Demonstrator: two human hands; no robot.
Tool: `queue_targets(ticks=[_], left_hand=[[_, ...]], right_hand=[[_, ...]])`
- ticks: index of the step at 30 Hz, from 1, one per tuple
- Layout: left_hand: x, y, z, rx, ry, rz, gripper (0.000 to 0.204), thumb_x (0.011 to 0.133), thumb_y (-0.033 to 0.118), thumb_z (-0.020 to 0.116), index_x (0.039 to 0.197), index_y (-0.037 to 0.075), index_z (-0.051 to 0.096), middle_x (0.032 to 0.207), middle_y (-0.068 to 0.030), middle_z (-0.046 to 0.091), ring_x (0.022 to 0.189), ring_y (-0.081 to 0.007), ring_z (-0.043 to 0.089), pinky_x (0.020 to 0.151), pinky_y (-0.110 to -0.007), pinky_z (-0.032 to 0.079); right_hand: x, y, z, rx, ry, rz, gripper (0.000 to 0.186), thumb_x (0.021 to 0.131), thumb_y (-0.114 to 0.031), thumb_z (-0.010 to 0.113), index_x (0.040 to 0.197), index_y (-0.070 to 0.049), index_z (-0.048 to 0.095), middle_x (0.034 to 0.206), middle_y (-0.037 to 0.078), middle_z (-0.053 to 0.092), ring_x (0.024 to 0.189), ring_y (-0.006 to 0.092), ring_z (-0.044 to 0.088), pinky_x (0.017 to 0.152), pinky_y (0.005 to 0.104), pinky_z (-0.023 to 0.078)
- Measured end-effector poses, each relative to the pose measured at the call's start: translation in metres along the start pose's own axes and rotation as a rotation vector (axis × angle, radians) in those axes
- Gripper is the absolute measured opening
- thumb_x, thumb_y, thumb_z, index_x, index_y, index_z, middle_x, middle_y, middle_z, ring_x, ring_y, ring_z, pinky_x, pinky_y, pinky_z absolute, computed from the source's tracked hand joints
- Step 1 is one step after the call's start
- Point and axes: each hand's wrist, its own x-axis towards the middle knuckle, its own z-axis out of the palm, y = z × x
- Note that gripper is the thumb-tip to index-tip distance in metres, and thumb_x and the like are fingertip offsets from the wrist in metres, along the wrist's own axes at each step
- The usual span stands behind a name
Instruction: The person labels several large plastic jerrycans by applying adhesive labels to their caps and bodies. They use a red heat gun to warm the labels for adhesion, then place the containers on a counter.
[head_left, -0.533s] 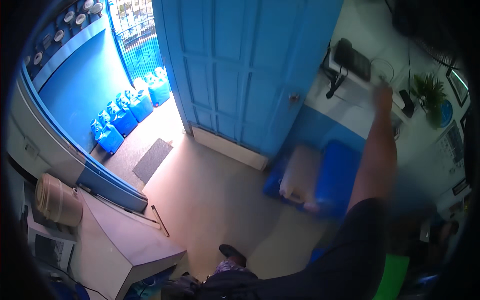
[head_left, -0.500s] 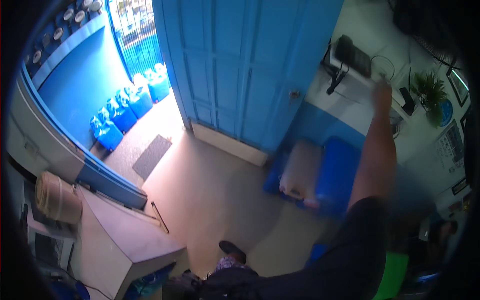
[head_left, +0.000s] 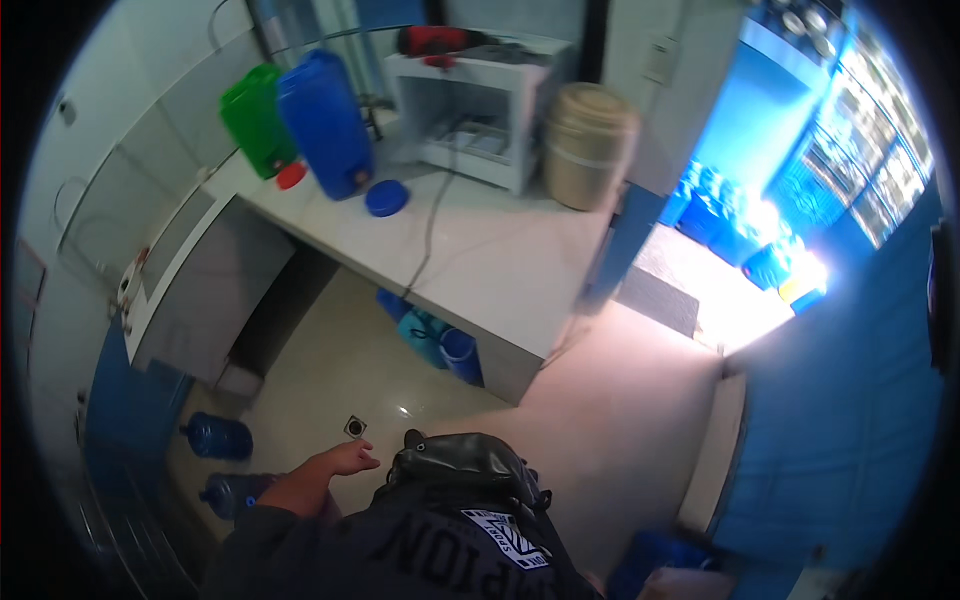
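My left hand (head_left: 353,458) hangs low in front of my body, its fingers loosely stretched out and holding nothing. It is close to a black shoulder bag (head_left: 462,460) worn across my front. Just beyond the fingertips, a small square floor drain (head_left: 355,428) shows on the floor. Two clear blue round water bottles (head_left: 218,438) lie on the floor left of the hand, the nearer one partly covered by my arm. I cannot make out my right hand in this picture.
A white counter (head_left: 480,262) bears a green jug (head_left: 258,122), a blue jug (head_left: 325,125), a blue lid (head_left: 386,198), a white open-fronted cabinet (head_left: 470,125) and a beige cooler (head_left: 590,147). Blue containers (head_left: 735,225) line the bright doorway at right. A blue door (head_left: 835,430) stands at right.
My view has swung left, from the blue door and wall shelf to the counter. The raised right arm near the shelf has left the picture, and my left hand has come into it.
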Motion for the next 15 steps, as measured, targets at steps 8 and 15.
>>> queue_targets(ticks=[8,15], left_hand=[[-0.009,-0.165,-0.073,-0.018,0.089,-0.218,0.082,0.084,0.051,0.077,0.140,-0.002,0.047,0.117,-0.0198,0.070,0.107,-0.0315,0.068,0.094,-0.039,0.053],[0.008,-0.245,-0.166,-0.171,0.201,-0.123,0.078,0.087,0.047,0.074,0.141,-0.002,0.046,0.127,-0.0234,0.065,0.118,-0.0353,0.064,0.100,-0.041,0.051]], right_hand=[[0.050,-0.351,-0.045,0.021,-0.050,-0.561,0.041,0.087,-0.018,0.075,0.124,-0.004,0.062,0.106,0.019,0.069,0.091,0.0312,0.067,0.082,0.0420,0.055],[-0.009,-0.656,-0.110,-0.052,0.261,-1.115,0.033,0.092,-0.013,0.066,0.122,-0.001,0.062,0.113,0.018,0.066,0.099,0.0307,0.066,0.091,0.0390,0.052]])
